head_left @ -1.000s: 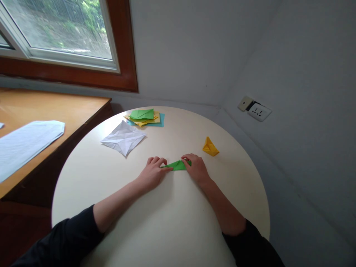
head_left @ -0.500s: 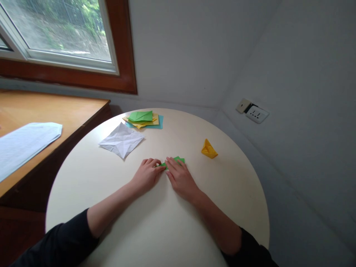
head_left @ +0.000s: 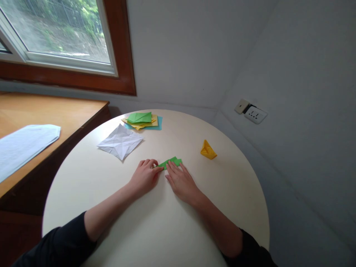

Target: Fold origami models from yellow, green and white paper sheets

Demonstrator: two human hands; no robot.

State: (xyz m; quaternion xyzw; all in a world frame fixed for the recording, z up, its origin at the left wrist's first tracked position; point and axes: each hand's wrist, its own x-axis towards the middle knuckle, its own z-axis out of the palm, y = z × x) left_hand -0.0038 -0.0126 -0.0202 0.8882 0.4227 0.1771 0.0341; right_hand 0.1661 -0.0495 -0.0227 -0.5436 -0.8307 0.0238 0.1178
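Two bare hands press a small green paper point(head_left: 170, 162) flat near the middle of a round cream table point(head_left: 155, 230), apparently midway through a fold. Far left, a pale printed sheet point(head_left: 25, 144) lies on a wooden desk point(head_left: 55, 111) under the window point(head_left: 55, 33). Next on the table comes a white paper point(head_left: 120, 141), square, heavily creased and opened out, and beyond it a loose stack point(head_left: 141, 121) of green, yellow and teal sheets near the far edge. The left hand point(head_left: 144, 177) rests with knuckles curled, its fingertips pinning the green paper's left tip to the tabletop; it pinches nothing. The right hand point(head_left: 182, 181) lies open and flat, fingers spread over the paper's lower right part, grasping nothing either. The green paper looks like a narrow layered wedge, matte and thin, though how many layers it has cannot be told from this height. Judged from the pose, the step in hand is setting a crease, and the next move would call for a firm, even stroke along the folded edge while the left fingertips keep the tip from sliding on the smooth top. To the right sits a yellow model point(head_left: 208, 150), peaked and upright, well apart from both hands. On the wall beyond is a white socket point(head_left: 255, 114).
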